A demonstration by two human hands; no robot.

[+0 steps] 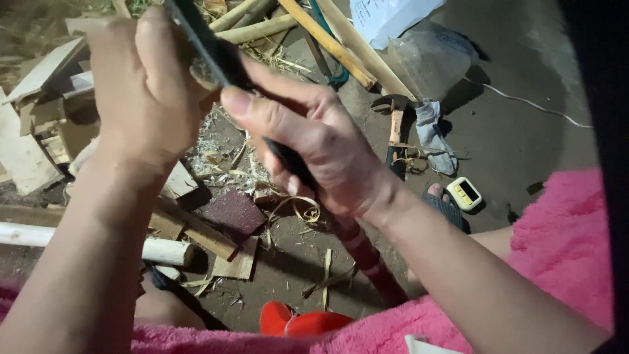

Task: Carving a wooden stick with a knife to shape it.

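My left hand (141,85) is raised close to the camera, its fingers closed around the upper end of a long dark blade (209,49). My right hand (321,154) grips the same tool lower down, thumb laid along the blade, fingers wrapped where the blade meets a red-and-white striped handle (367,259). The tool runs diagonally from upper left to lower right. What lies between the left fingers and the blade is hidden.
Wood offcuts (26,157), shavings (223,157) and a pale round pole (164,251) lie on the dirt floor at left. Bamboo poles (327,39) cross the top. A small yellow device (464,193), a sandalled foot (445,203) and a white cord (524,101) are at right.
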